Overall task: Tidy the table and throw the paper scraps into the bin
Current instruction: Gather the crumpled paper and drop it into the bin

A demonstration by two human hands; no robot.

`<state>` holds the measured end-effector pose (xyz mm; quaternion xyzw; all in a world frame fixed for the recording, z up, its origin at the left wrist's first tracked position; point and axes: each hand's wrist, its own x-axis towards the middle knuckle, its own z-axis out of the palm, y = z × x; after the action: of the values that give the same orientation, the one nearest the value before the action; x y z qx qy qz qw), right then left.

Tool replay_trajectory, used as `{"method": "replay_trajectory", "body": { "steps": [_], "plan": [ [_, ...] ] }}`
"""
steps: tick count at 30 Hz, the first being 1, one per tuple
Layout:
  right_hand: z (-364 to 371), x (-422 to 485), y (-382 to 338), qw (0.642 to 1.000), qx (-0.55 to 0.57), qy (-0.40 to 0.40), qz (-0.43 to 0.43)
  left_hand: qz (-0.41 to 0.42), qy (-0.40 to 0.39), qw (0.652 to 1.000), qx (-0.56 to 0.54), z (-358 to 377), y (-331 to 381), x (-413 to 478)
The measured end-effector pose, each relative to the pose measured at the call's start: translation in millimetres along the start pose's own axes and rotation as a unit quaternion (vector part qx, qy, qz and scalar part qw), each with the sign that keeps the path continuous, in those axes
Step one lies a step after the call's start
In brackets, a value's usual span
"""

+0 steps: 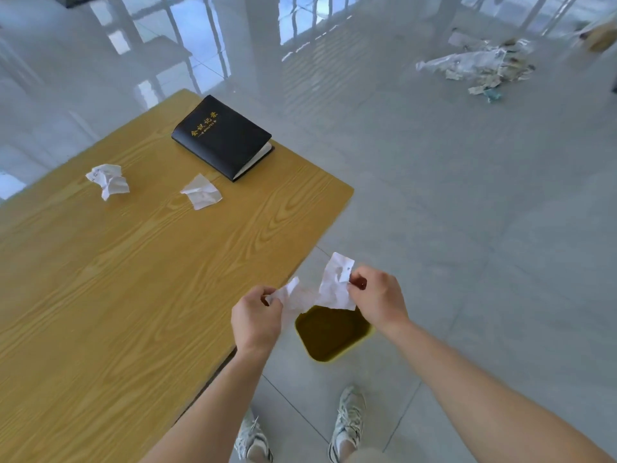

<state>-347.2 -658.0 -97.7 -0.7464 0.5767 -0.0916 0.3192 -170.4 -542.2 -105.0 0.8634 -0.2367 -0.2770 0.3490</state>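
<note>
On my feed now: pale tiled floor fills most of the view, glossy, with window bars mirrored in it at the top. The wooden surface takes the whole left side, its rounded corner pointing toward the middle right. Far off at the top right a heap of litter lies on the floor, well apart from everything else.

Near the far corner of the surface I've got a black notebook, closed, lying flat, gold lettering on its cover. Down on the floor, just beside the near edge of the surface, stands a yellow bin, and I see nothing in the dark inside that shows.

Right over that bin, both hands hold up a creased sheet of paper. The left hand pinches its left end, the right hand pinches the right edge, fingers curled on both. I can't tell whether it is one sheet or two pieces.

Two scraps sit on the surface: a crumpled ball toward the left, and a flatter scrap between it and the notebook, near the notebook's corner but not touching. At the bottom, a pair of sneakers stands on the tiles.
</note>
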Motion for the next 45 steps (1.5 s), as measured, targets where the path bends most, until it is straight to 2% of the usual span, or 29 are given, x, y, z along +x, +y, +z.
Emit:
{"method": "replay_trajectory", "body": {
  "steps": [5,17,27,40,45],
  "plan": [
    [13,16,68,0.999,0.018,-0.025,0.041,0.052,-0.033,0.997,0.045,63,-19,-10],
    [126,59,205,0.987,0.01,-0.085,0.139,-0.031,-0.073,0.983,0.163,199,-133,51],
    [211,85,283,0.978,-0.02,-0.114,0.173,0.018,-0.139,0.957,0.255,280,-189,77],
    [277,109,323,0.976,-0.011,-0.115,0.183,0.062,-0.149,0.93,0.331,341,-226,107],
    [287,111,322,0.979,-0.007,-0.114,0.169,0.059,-0.143,0.934,0.321,350,-228,106]
  ]
}}
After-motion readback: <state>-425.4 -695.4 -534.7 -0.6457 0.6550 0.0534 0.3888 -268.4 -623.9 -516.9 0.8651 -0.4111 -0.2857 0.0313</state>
